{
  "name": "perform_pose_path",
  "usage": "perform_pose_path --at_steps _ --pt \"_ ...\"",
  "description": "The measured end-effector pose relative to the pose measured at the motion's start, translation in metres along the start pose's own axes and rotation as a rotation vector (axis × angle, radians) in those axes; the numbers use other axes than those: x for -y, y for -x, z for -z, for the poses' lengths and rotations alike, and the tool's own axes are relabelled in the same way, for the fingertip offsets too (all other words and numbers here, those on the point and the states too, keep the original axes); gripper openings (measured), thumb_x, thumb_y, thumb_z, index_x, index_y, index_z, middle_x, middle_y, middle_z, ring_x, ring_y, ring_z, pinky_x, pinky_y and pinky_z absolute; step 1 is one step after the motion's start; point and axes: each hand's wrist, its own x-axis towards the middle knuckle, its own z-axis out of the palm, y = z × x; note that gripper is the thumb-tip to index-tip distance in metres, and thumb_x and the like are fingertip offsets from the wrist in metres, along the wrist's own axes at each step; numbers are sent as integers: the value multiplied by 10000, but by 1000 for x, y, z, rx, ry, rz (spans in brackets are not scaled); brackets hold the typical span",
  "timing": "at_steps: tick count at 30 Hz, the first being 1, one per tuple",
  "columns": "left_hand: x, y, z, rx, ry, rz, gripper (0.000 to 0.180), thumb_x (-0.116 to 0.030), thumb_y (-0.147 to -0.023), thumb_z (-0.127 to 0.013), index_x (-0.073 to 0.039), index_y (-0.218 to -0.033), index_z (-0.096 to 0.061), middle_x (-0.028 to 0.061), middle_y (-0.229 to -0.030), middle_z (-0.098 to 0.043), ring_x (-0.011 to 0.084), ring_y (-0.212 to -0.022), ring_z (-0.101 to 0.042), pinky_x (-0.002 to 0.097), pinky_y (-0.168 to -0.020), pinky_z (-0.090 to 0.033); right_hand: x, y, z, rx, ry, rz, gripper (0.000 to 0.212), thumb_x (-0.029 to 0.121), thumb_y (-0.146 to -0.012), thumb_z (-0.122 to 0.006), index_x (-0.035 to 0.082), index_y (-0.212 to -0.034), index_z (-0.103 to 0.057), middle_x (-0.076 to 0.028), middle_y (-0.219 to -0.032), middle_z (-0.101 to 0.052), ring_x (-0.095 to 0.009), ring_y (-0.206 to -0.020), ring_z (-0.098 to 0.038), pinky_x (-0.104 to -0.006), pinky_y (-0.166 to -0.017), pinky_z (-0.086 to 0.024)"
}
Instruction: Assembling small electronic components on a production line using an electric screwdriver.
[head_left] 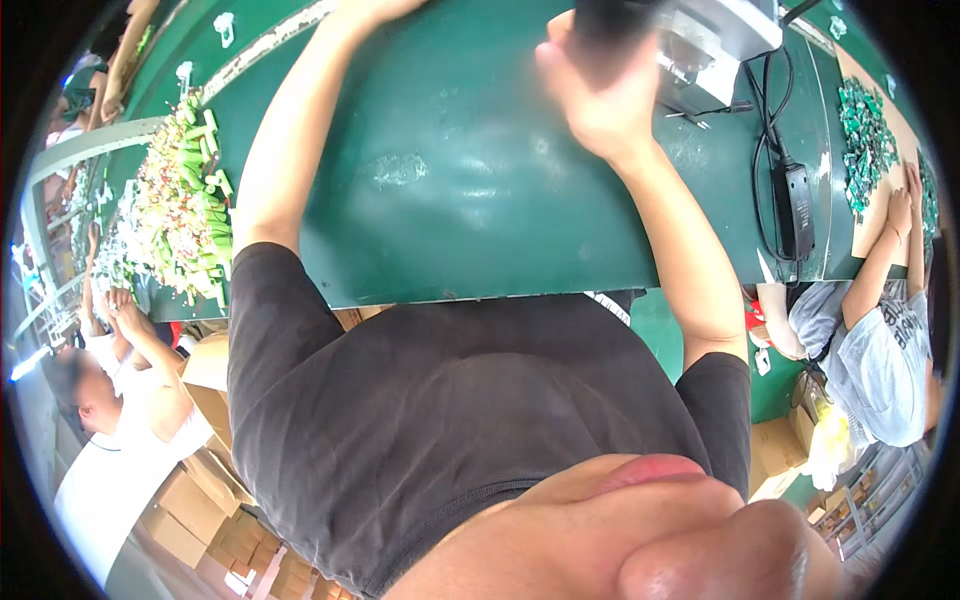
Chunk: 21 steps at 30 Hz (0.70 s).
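Object (612, 32), dark and blurred, sits within the right hand (612, 108), apparently grasped

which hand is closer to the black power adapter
Right. The right hand is beyond the black power adapter and to its left; the left hand is much farther left, at the picture's top edge.

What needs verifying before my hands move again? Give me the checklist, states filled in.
1. Left hand fully in view: not ok, cut off by the top edge.
2. Right hand firmly gripping the dark object: cannot tell, blurred.
3. Black power adapter apart from the right forearm: ok.
4. Black cable apart from the right hand: ok.
5. Co-worker's hand at far right, apart from yours: ok.
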Motion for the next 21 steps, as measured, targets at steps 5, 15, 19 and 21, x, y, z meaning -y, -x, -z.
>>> perform_pose_path --at_steps 5,15,19,21 --pt "67 -39 -12 -177 -263 -133 449 -283 -816 -788 -40 -1166 -647 210 -1229 -612 394 -1136 -623 433 -1017 -493 4 -9 2 -29 99 146 294 15 -903 -678 -2 -1141 -507 -61 -816 -588 -140 -686 -567 -304 -643 -476" --pt "1 -45 -21 -61 -294 -126 178 -231 -878 -707 -56 -871 -740 174 -890 -690 390 -867 -681 469 -769 -536 3 1 -4 -149 -253 216 639 71 -873 -802 -11 -1360 -397 -101 -1059 -674 -147 -895 -674 -304 -817 -555" --pt "-87 19 -17 164 -195 -179 67 -154 -856 -737 -107 -904 -730 81 -1042 -702 300 -993 -679 410 -806 -552 44 -21 27 -374 -160 413 370 23 -944 -631 -27 -1277 -478 -115 -797 -656 -163 -586 -619 -303 -569 -547" --pt "-105 54 -29 150 -172 -293 132 -244 -874 -746 -118 -889 -711 64 -896 -679 290 -867 -680 428 -736 -548 41 -29 65 -238 -132 421 189 62 -963 -577 -72 -1095 -594 -144 -722 -621 -190 -563 -593 -360 -587 -568"
